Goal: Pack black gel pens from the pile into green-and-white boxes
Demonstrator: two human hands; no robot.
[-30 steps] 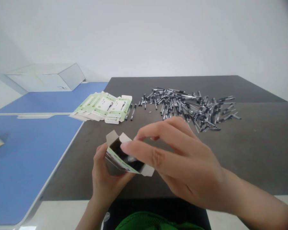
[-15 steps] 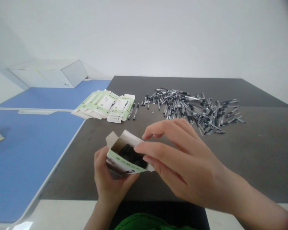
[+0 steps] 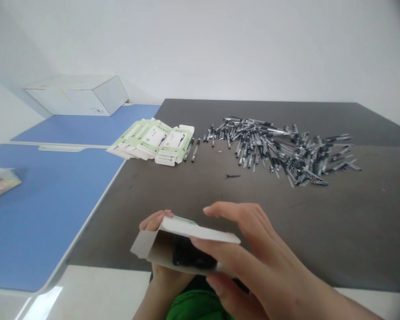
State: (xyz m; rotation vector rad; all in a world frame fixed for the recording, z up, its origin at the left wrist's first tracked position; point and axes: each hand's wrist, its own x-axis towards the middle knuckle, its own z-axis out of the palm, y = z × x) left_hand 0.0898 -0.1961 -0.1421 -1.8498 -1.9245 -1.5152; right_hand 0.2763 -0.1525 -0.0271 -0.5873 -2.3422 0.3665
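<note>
My left hand (image 3: pixel 156 221) is wrapped round a small white and green carton (image 3: pixel 200 230), which is tilted with its open end toward me. Flaps stick out at the mouth, and dark pen ends (image 3: pixel 190 253) show inside, mostly in shadow. At the right side of the mouth is my right hand (image 3: pixel 253 253), fingers spread, one fingertip at the edge of the top flap and the thumb below. Beyond the hands, a small black pen cap or clip (image 3: pixel 233 176) lies alone on the dark table (image 3: pixel 160 191).
A large heap of black and clear pens (image 3: pixel 260 146) spreads over the back right. Flattened green and white cartons (image 3: pixel 153 140) overlap at the left, with two pens (image 3: pixel 195 150) beside them. A white box (image 3: pixel 83 98) stands on the blue surface (image 3: pixel 70 178).
The carton has tipped so its mouth faces me, and both hands are lower in view. A small black piece now lies on the table between the hands and the pen heap.
</note>
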